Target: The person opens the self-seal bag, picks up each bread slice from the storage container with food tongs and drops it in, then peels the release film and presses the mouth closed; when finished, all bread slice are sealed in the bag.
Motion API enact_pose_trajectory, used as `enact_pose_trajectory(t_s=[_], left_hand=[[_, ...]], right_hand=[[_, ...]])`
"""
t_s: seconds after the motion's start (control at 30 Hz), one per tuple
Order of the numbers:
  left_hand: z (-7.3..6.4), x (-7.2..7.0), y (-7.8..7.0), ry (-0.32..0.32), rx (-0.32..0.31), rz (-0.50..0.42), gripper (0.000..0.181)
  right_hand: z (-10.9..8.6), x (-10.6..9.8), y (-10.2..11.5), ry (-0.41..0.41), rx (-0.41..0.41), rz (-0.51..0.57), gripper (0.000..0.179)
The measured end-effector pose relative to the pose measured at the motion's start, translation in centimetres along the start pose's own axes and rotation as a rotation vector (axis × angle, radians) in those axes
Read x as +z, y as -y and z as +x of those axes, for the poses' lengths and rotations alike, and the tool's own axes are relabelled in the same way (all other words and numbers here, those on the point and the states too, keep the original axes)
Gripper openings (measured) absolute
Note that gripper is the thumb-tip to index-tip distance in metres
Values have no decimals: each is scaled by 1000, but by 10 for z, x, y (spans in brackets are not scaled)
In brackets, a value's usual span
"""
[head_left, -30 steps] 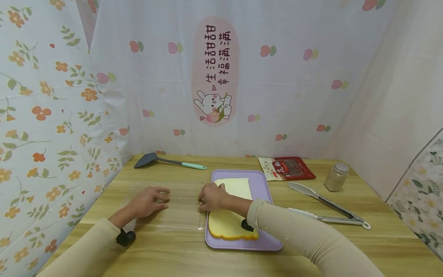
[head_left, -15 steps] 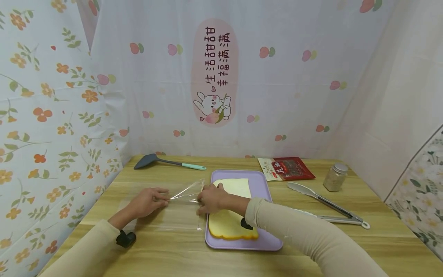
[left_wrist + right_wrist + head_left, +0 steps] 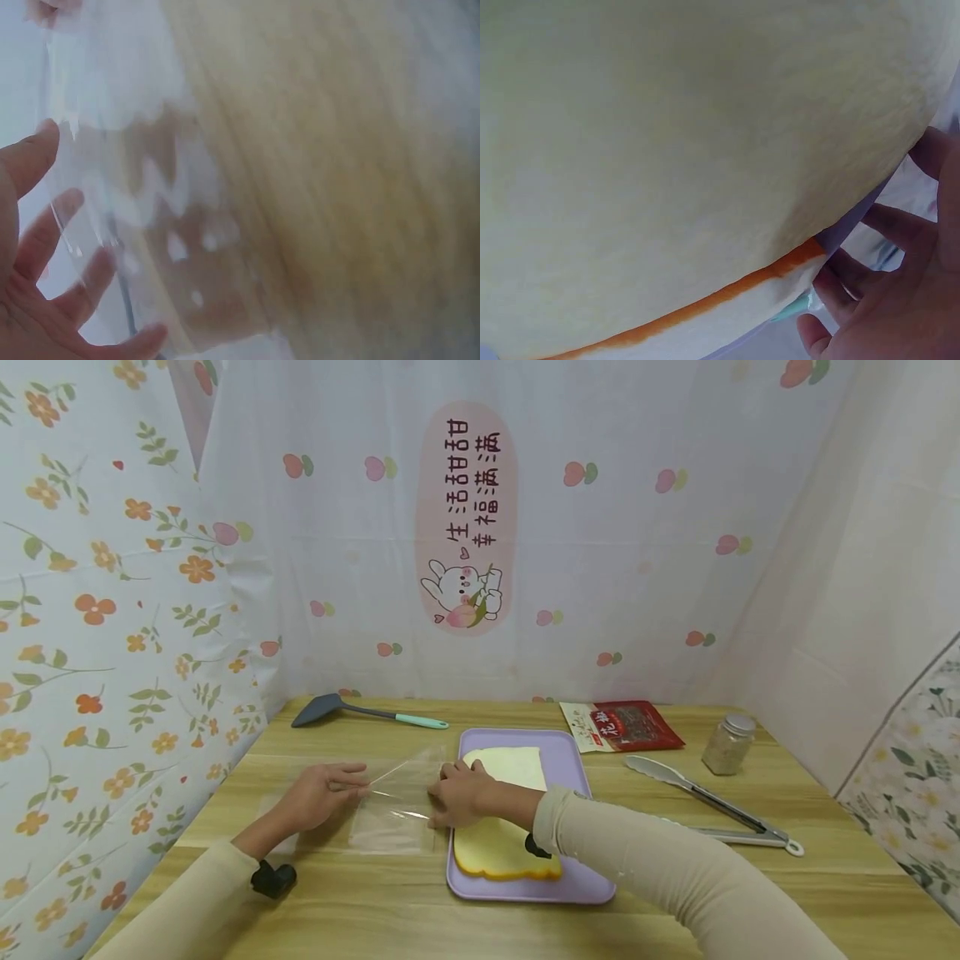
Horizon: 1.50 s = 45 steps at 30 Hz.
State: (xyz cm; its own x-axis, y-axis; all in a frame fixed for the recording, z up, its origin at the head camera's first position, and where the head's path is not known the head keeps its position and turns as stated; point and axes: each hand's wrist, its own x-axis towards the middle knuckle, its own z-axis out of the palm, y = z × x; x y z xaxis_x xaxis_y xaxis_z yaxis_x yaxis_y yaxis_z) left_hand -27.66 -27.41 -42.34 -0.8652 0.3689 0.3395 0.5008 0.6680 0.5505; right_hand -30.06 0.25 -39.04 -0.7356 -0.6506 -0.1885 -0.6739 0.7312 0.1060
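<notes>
A thin sheet of clear plastic film (image 3: 401,814) lies on the table left of the tray, partly raised between the hands. My left hand (image 3: 318,797) pinches it at the fingertips, where its creases meet. In the left wrist view, the fingers of my left hand (image 3: 64,277) stand spread at the shiny film (image 3: 187,247). My right hand (image 3: 461,792) holds the film's right side with curled fingers, over the left edge of a bread slice (image 3: 498,852). The slice lies on a lilac tray (image 3: 566,760). In the right wrist view, the bread (image 3: 667,165) hides part of that grip.
Behind the film lies a dark spatula (image 3: 360,708) with a mint handle. A red and white spice packet (image 3: 622,725) lies at the back right, near a lidded glass jar (image 3: 727,745). Metal tongs (image 3: 720,802) lie right of the tray, partly behind my right forearm.
The film lay flat a second ago. It has been lifted between the hands, and its raised part now shows creases running from my left fingertips. Both hands have barely moved.
</notes>
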Motion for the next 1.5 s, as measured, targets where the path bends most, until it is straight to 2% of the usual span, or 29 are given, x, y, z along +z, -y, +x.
enact_pose_trajectory(t_s=[0.07,0.2,0.3,0.37,0.43,0.53,0.63,0.73,0.9,1.07,1.13,1.33,1.5], left_hand=[[0,-1,0,-27,4,0,18],[1,-3,0,-67,-7,-13,19],[1,-4,1,-73,-14,-24,19],[0,-5,1,-75,-12,-24,19],[0,-6,1,-75,-12,-30,19],[-1,-6,1,-81,-6,-41,20],[0,-6,2,-91,4,-50,19],[0,-6,3,-95,13,-51,19],[0,-6,3,-115,12,-49,18],[-1,-6,2,-155,28,-48,19],[-1,-7,2,-174,31,-52,19],[-1,-9,4,-230,5,-61,19],[-2,-10,4,-209,6,-74,20]], right_hand=[[-1,-1,0,2,5,-8,46],[0,-2,0,5,13,-20,34],[4,-4,0,-23,-12,-19,32],[7,-5,0,-46,-40,-1,35],[9,-5,1,-55,-85,17,46],[13,-3,2,-11,-143,7,57],[15,0,4,30,-190,-43,59],[17,3,5,52,-199,-54,58],[20,0,5,38,-193,-45,55],[25,-4,6,45,-194,-91,65],[26,-3,7,45,-193,-100,64],[26,2,10,30,-166,-33,64],[26,2,8,22,-155,127,91]])
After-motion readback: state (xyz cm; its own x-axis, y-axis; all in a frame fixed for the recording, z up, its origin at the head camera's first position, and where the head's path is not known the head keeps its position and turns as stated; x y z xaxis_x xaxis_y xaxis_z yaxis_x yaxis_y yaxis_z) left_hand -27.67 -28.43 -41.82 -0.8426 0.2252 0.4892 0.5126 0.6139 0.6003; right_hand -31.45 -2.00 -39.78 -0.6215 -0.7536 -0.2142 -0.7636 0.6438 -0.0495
